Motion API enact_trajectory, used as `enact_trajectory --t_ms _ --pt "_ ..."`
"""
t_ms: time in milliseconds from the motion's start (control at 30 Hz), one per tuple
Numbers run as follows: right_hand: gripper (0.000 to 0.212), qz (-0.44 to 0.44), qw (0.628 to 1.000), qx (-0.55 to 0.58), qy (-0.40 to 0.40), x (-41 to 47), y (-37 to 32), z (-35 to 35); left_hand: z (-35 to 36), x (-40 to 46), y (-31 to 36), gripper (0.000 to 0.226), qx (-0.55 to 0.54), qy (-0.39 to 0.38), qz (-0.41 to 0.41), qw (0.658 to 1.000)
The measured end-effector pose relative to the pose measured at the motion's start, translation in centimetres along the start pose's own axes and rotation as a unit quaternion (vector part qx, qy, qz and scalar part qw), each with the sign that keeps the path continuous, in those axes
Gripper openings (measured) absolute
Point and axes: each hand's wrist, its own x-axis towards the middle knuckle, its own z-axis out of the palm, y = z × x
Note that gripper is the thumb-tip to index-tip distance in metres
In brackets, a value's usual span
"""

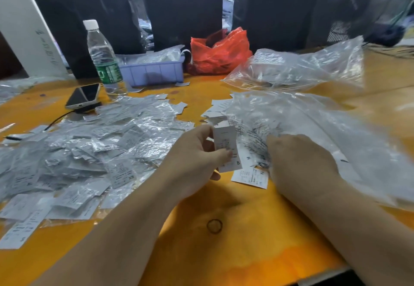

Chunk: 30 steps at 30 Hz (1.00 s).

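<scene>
Orange table — label in left hand, right hand half under bag

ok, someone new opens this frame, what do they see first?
The silvery heap of small bagged labels covering the left half of the orange table, then the left hand at centre pinching a stack of white labels. Behind, the red plastic bag stands out against the dark backdrop. The right hand reaches into the clear bags on the right, fingers hidden.
</scene>
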Motion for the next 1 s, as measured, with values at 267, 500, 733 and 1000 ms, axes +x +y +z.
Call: enact_trajectory --t_ms 267,500,733,1000 --pt "0.022 -0.036 0.992 0.015 0.123 -0.2 -0.4 -0.3 0.0 -0.2 0.0 0.020 0.003 0.005 0.003 1.000" --pt "0.032 -0.160 0.880 0.372 0.250 0.6 -1.4 -0.3 -0.7 0.2 0.2 0.026 -0.043 0.100 0.018 0.994" --pt "0.034 -0.082 0.772 0.628 0.056 3.6 -4.3 -2.7 -3.3 0.3 0.4 0.037 -0.097 0.202 0.028 0.974" --pt "0.035 -0.112 0.715 0.689 -0.015 6.7 -7.9 -3.0 -5.0 0.4 0.3 0.047 -0.053 0.290 0.014 0.956"
